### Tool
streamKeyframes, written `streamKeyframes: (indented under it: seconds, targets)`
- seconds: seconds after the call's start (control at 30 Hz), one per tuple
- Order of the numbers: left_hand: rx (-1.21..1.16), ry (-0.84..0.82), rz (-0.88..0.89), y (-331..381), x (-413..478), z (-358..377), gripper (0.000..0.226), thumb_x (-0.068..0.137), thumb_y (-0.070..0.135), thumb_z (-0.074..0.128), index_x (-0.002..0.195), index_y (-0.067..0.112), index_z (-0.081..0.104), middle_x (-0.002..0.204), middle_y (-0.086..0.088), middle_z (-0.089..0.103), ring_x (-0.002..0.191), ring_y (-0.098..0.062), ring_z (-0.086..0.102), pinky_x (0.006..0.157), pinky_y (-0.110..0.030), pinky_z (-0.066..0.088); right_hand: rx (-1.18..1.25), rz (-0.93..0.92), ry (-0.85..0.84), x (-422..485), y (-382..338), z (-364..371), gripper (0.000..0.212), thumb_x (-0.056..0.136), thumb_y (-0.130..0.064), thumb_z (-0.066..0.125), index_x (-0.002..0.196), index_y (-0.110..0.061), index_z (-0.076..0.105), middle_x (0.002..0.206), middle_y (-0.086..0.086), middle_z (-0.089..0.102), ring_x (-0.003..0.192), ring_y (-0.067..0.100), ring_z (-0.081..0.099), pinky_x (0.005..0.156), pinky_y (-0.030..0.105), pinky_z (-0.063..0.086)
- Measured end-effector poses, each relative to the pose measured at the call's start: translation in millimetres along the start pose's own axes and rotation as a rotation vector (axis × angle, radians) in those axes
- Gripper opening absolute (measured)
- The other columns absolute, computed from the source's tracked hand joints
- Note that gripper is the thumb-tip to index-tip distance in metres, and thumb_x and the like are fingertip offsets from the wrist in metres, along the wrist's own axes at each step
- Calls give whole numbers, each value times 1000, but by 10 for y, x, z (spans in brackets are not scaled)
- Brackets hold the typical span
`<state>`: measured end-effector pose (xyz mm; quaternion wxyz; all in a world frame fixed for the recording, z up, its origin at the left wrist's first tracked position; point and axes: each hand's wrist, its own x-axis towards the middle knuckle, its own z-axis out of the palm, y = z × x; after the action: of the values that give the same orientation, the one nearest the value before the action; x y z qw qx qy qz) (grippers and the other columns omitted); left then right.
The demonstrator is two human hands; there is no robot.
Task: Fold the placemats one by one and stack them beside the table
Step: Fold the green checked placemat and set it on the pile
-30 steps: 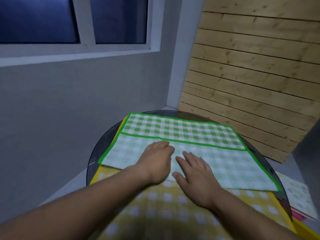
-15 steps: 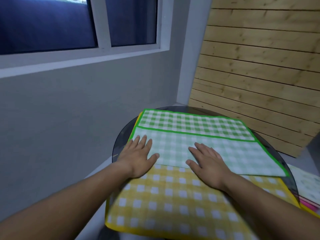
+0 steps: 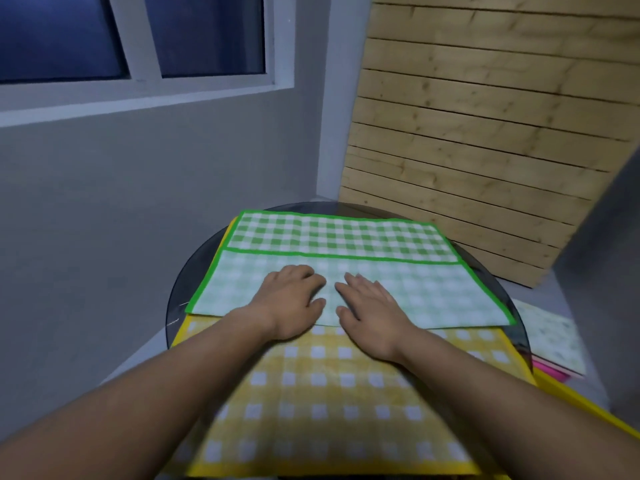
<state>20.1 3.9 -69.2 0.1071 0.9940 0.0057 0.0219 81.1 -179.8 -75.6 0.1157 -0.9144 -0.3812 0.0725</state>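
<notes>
both grips are laid palm down, side by side and almost touching, on the green checked placemat [image 3: 415, 292]. the right grip [image 3: 370, 306] is spread flat with its fingers straight and pressed to the cloth; nothing is held by it. the left grip [image 3: 291, 303] is set on the cloth as well, its fingers loosely bent and a little blurred; nothing is seen to be pinched or held by it.

the green placemat lies partly folded. a pale flap is found under both grips, and a strip of brighter check is left uncovered beyond the fingertips.

under the wrists, on the near side of the grips, a yellow checked placemat [image 3: 346, 393] is spread flat, its far part covered by the green one. both are carried by a round dark glass worktop [image 3: 194, 289], whose rim is seen left of the left grip.

well to the right of the right grip, lower than the worktop, a stack of folded placemats [image 3: 550, 337] is seen, pale on top with a pink edge beneath.

a wooden slat panel [image 3: 485, 150] is seen beyond the grips.
</notes>
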Motion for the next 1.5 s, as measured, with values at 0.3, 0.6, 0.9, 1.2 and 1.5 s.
streamKeyframes:
  seconds: [0.3,0.6,0.9,1.2,1.5]
  targets:
    - [-64,83,-8,-92,100,70,37,88,53,39,120,35,46,125,9,41,120,-17,34,100,-37,25,365,254,123,-349,1020,-468,50,103,-36,41,144,-8,42,158,4,31,149,19,20,113,23,15]
    - [-106,222,-63,-115,463,16,22,93,45,51,81,26,53,88,8,51,90,-19,47,77,-34,39,431,313,508,251,1165,-629,9,94,-22,60,90,-21,67,84,-7,68,82,14,62,75,27,44]
    - [-210,373,-78,-232,547,176,22,89,48,55,76,31,49,76,13,48,78,-10,46,67,-29,34,418,228,352,1705,948,-598,19,89,-32,69,101,-17,70,94,1,70,78,17,62,65,25,46]
    - [-225,408,-73,-264,584,232,20,88,47,55,79,30,49,78,12,46,79,-10,46,71,-29,35,410,254,276,2215,1102,-604,23,79,-31,80,96,-18,70,88,1,70,83,19,66,78,33,54]
    - [-218,394,-75,-259,581,229,21,88,48,55,79,30,48,77,12,45,80,-10,45,71,-28,32,371,152,353,2093,1061,-751,13,83,-30,74,73,-23,72,74,-7,71,82,17,67,93,50,52]
